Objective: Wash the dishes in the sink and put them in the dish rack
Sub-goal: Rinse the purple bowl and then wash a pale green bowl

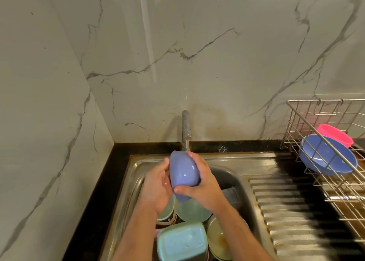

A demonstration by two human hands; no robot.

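No brand or writing can be read on anything here. Taking the sink (227, 160) as landmark: above its basin, the left hand (158, 183) cups the left side of a blue bowl (183, 171), fingers curved against it. The right hand (201, 181) wraps the bowl's right side, thumb across its lower edge, grip closed round it. The bowl sits tipped on edge under the tap (186, 125), water running onto it. Below the hands, dishes lie in the basin, a pale blue container (182, 243) among them. Right of the sink, the dish rack (335, 181) holds a second blue bowl (327, 156) and a pink bowl (335, 134).
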